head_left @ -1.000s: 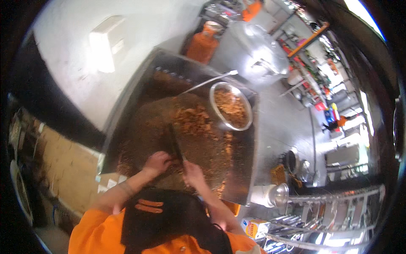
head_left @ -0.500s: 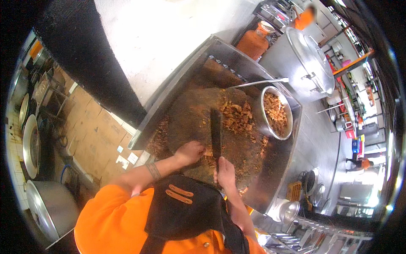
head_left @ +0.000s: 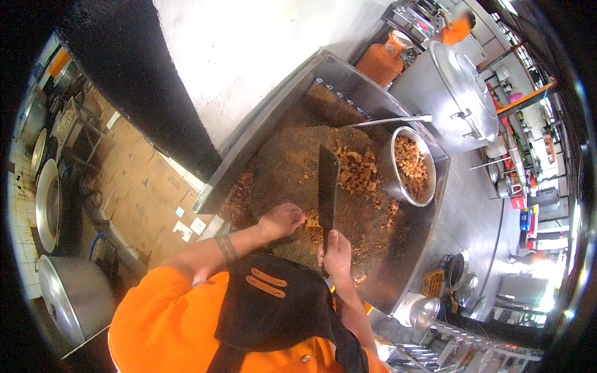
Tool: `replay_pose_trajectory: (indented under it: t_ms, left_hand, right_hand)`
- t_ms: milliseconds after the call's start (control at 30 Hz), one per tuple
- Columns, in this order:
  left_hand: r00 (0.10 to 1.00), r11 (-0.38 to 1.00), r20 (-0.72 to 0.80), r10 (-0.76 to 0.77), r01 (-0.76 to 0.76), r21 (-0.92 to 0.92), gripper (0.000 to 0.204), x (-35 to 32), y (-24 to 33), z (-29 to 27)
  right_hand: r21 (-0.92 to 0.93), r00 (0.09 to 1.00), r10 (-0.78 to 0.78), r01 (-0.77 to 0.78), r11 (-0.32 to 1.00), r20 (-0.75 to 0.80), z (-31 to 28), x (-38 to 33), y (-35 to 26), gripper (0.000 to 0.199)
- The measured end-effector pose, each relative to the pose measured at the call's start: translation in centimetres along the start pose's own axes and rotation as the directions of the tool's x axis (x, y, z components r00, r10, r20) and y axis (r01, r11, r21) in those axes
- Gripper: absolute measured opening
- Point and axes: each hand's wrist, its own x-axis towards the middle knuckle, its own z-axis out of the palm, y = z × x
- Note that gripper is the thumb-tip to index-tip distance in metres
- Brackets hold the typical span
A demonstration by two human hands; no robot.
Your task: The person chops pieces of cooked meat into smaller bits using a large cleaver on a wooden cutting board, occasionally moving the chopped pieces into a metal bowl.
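Note:
My right hand grips the handle of a broad cleaver, its blade raised over a round wooden chopping block. My left hand rests with curled fingers on brown fried meat at the block's near side, just left of the blade. A heap of chopped fried pieces lies on the block's far right. The block sits inside a large metal tray. A steel bowl full of the same pieces stands at the tray's right side.
A long metal ladle lies across the tray behind the bowl. An orange gas cylinder and a big lidded steel pot stand beyond. A person in orange is far off. Cardboard and large pots are at left.
The view has swung, so the tray sits more to the right. My right hand has lifted the cleaver from low on the block to upright above it; my left hand stays on the meat.

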Motion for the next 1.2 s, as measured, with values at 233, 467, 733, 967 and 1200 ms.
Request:
replay_pose_trajectory:
  t_ms: [233,467,733,967,1200]
  left_hand:
    - [0.997,0.995,0.074,0.02,-0.027,0.095,0.023,0.3,-0.2,-0.1]
    - [1.0,0.993,0.016,0.007,-0.008,0.118,0.023,-0.4,0.6,-3.0]
    - [0.999,0.993,-0.05,0.008,-0.002,0.118,0.023,-1.2,1.4,-3.9]
    - [1.0,0.988,0.01,0.023,-0.025,0.155,0.024,-1.6,0.1,-3.3]
    - [1.0,0.989,0.009,0.009,-0.011,0.148,0.024,-0.5,0.1,-2.8]
  right_hand:
    - [0.052,0.971,0.215,-0.222,0.974,0.108,-0.3,2.5,2.2,0.048]
    - [-0.058,0.995,0.085,-0.082,0.995,0.054,0.4,1.8,1.7,0.051]
    - [-0.021,0.997,0.027,-0.025,0.999,0.069,0.6,1.4,-0.4,0.054]
    - [-0.064,0.986,0.148,-0.143,0.988,0.075,1.5,2.6,0.4,0.045]
    - [-0.141,0.988,0.134,-0.122,0.982,0.082,-0.1,2.1,0.4,0.05]
